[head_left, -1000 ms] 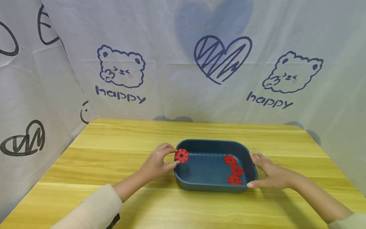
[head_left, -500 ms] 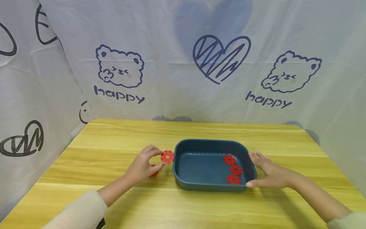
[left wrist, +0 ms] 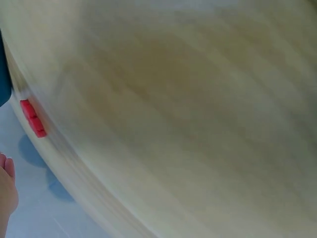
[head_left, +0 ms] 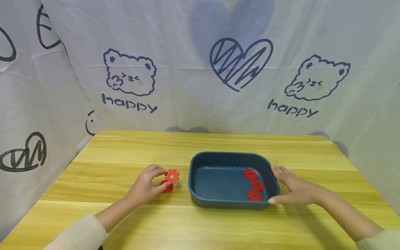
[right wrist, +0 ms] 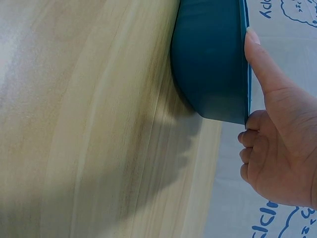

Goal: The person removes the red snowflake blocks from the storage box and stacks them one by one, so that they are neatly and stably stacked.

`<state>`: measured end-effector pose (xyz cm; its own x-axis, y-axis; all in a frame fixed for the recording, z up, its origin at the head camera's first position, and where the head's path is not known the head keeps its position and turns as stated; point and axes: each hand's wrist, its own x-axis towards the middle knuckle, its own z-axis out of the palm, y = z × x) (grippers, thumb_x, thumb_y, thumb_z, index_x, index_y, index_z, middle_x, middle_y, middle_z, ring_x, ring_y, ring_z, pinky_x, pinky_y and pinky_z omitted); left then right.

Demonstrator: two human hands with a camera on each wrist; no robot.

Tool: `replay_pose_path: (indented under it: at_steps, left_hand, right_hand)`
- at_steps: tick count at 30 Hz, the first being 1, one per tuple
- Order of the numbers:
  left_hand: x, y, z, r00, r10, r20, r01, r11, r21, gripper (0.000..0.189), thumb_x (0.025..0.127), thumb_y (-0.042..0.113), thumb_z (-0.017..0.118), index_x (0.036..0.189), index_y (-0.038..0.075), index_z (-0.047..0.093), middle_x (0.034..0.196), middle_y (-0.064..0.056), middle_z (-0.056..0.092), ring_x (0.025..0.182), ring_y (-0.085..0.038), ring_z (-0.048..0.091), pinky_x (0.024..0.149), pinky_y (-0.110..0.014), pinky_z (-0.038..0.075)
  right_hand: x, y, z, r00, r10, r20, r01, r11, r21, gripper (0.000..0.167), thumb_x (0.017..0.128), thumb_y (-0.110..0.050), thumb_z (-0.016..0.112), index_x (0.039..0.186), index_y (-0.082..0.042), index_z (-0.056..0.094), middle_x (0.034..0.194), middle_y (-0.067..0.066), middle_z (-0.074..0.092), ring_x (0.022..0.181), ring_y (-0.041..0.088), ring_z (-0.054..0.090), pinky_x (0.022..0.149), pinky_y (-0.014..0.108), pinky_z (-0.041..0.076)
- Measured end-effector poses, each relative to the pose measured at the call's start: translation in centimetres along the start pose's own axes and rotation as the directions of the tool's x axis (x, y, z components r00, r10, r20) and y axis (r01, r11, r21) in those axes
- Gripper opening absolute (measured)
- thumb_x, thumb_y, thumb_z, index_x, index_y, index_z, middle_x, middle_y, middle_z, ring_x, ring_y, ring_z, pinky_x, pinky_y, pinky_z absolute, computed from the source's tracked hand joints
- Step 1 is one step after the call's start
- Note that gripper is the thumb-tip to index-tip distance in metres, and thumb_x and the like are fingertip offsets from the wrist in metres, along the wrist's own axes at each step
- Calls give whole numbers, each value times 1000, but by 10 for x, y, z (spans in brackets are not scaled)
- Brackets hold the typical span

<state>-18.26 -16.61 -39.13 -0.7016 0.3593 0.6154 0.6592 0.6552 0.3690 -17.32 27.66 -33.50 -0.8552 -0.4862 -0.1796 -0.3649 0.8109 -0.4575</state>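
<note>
My left hand (head_left: pixel 145 184) pinches a red notched snowflake disc (head_left: pixel 172 176) by its edge, left of the blue bin (head_left: pixel 218 204). Another red disc (head_left: pixel 166 187) lies on the table below, partly hidden by the held disc and the thumb. In the left wrist view, red pieces (left wrist: pixel 33 119) show edge-on beyond the fingers of my left hand (left wrist: pixel 7 188). Several discs overlap in a line along the right side of the bin floor, among them a middle red disc (head_left: pixel 257 185). My right hand (head_left: pixel 293 187) rests against the bin's right end, thumb extended along the rim (right wrist: pixel 246 64).
The table (head_left: pixel 131 149) has a yellow wood-grain top. A white cloth (head_left: pixel 187 97) with blue bear and heart drawings hangs behind its far edge, and another printed cloth (head_left: pixel 34 111) hangs on the left side.
My left hand has carried the pinched disc from the bin's left rim leftward and slightly nearer, over the disc on the table. The right hand and the bin have stayed put.
</note>
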Motion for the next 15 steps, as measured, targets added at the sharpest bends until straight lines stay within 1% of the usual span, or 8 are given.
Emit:
replay_pose_path:
  at_steps: [4,8,15]
  left_hand:
    - [-5,-3,-1,998,-43,55,43,999,-6,24,67,1,79,87,-2,67,86,-6,62,78,-21,61,67,-32,55]
    - [-10,-8,-2,992,-77,103,78,997,-15,23,67,0,78,87,-3,68,85,-7,63,78,-21,61,68,-31,55]
    - [-17,-14,-4,971,-165,176,171,985,-18,22,70,1,75,90,-3,68,87,-6,64,81,-19,61,72,-29,56]
  right_hand:
    - [0,0,0,1000,1,-4,-1,1000,5,104,76,-49,70,143,10,17,149,32,13,134,56,5,99,74,11]
    - [0,0,0,1000,2,-9,-2,1000,8,104,76,-49,70,143,10,17,149,33,12,134,56,5,100,74,11]
    - [0,0,0,1000,3,0,-3,1000,15,104,76,-49,70,143,10,16,149,32,12,134,56,5,100,73,10]
